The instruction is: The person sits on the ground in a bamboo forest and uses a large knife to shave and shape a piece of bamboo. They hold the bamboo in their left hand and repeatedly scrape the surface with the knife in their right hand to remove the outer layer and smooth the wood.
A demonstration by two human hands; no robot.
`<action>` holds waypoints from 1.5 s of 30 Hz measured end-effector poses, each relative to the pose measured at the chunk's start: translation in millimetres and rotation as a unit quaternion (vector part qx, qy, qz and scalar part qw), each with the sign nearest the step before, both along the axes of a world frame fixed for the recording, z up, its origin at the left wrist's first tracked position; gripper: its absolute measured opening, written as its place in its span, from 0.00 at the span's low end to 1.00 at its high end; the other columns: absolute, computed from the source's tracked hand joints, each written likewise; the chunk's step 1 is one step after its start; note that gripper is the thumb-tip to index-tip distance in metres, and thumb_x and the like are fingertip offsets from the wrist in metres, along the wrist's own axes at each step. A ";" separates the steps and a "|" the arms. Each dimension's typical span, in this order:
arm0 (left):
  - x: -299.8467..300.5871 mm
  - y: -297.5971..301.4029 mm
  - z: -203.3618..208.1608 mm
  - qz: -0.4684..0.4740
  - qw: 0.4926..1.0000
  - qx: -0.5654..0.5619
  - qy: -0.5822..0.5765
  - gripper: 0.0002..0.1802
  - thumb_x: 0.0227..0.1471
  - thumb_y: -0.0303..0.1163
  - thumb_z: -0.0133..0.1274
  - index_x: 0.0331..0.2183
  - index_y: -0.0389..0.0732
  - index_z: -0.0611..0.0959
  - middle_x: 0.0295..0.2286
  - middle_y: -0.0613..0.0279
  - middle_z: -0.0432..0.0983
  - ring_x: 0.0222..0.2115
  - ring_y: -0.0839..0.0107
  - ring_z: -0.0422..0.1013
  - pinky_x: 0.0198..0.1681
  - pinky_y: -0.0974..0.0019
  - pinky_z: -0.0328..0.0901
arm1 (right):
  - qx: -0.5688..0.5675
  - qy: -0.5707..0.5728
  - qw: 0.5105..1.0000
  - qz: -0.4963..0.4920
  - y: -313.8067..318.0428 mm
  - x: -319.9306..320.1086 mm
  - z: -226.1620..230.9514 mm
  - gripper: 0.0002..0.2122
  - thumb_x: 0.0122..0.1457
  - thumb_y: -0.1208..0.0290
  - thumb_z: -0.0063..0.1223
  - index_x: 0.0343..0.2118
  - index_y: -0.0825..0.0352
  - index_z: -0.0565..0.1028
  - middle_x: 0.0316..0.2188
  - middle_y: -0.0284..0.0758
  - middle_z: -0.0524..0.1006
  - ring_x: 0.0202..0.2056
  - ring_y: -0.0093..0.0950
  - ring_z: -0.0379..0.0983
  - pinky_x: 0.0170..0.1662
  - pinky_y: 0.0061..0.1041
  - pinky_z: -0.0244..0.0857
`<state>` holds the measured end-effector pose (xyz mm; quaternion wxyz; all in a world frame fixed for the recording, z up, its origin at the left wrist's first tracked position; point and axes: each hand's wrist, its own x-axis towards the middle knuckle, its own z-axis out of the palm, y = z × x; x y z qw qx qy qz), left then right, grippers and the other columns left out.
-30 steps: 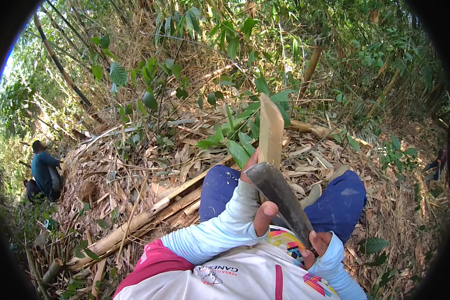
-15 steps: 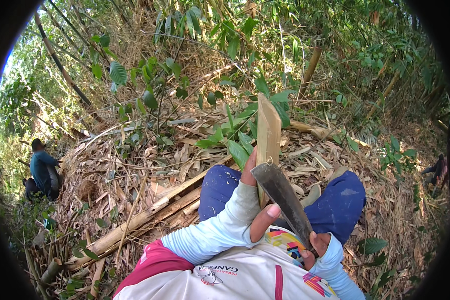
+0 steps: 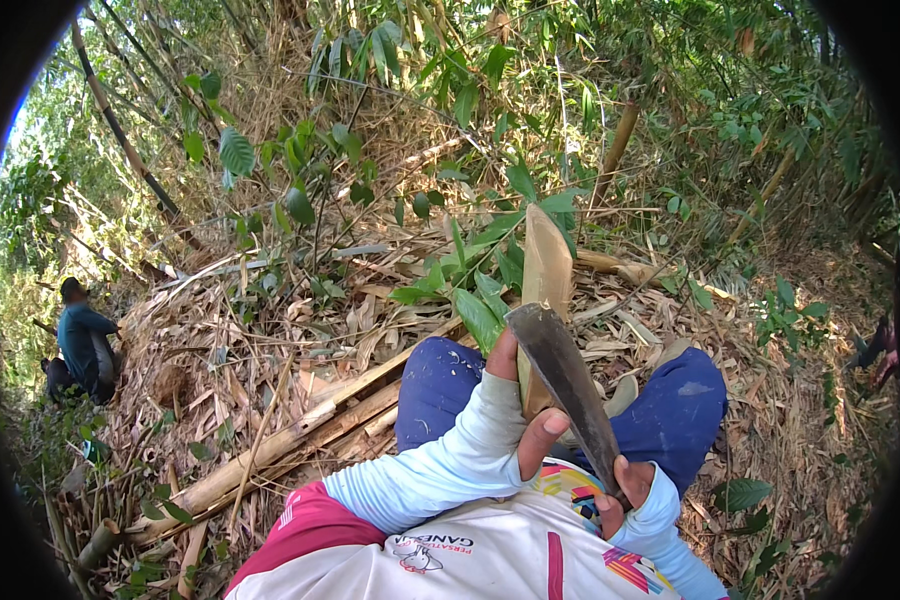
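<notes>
My left hand [image 3: 526, 412] grips a pale tan bamboo shoot sheath [image 3: 547, 270] that stands upright between my knees. My right hand [image 3: 622, 492] holds the handle of a dark machete [image 3: 564, 374], whose blade lies diagonally across the lower part of the shoot, its tip up near my left hand. Both forearms wear light blue sleeves. I sit with blue trousers [image 3: 440, 380] on dry leaf litter.
Cut bamboo poles [image 3: 300, 430] lie on dry leaves to my left. Green leafy saplings [image 3: 300, 190] and bamboo stems stand ahead. Another person [image 3: 82, 345] in a dark blue top crouches at the far left.
The machete blade has shifted slightly along the shoot; both hands keep their grips and the scene is otherwise the same.
</notes>
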<state>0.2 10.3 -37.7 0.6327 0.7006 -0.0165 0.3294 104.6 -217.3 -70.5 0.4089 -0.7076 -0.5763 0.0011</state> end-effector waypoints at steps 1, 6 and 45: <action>-0.1 1.7 -0.1 0.009 1.000 0.025 -0.002 0.46 0.58 0.35 0.51 0.64 0.39 0.39 0.48 0.54 0.63 0.46 0.68 0.66 0.50 0.65 0.63 | -0.002 0.000 1.000 0.000 1.3 0.2 0.5 0.26 0.58 0.67 0.56 0.60 0.62 0.66 0.27 0.38 0.75 0.24 0.31 0.69 0.27 0.31 0.64; -2.0 1.0 4.3 0.007 1.000 0.019 -0.002 0.45 0.59 0.36 0.51 0.63 0.37 0.39 0.48 0.54 0.62 0.46 0.68 0.66 0.50 0.65 0.62 | 0.009 0.002 1.000 0.002 9.4 -1.0 3.3 0.26 0.57 0.68 0.56 0.59 0.64 0.67 0.26 0.39 0.74 0.23 0.32 0.69 0.27 0.30 0.63; -19.1 34.2 37.2 -0.009 0.974 -0.222 -0.048 0.59 0.41 0.39 0.66 0.62 0.39 0.43 0.45 0.55 0.62 0.38 0.68 0.69 0.41 0.63 0.69 | -0.035 -0.030 0.998 0.034 -4.2 2.9 2.6 0.25 0.48 0.71 0.64 0.52 0.60 0.73 0.20 0.35 0.73 0.18 0.30 0.67 0.20 0.28 0.61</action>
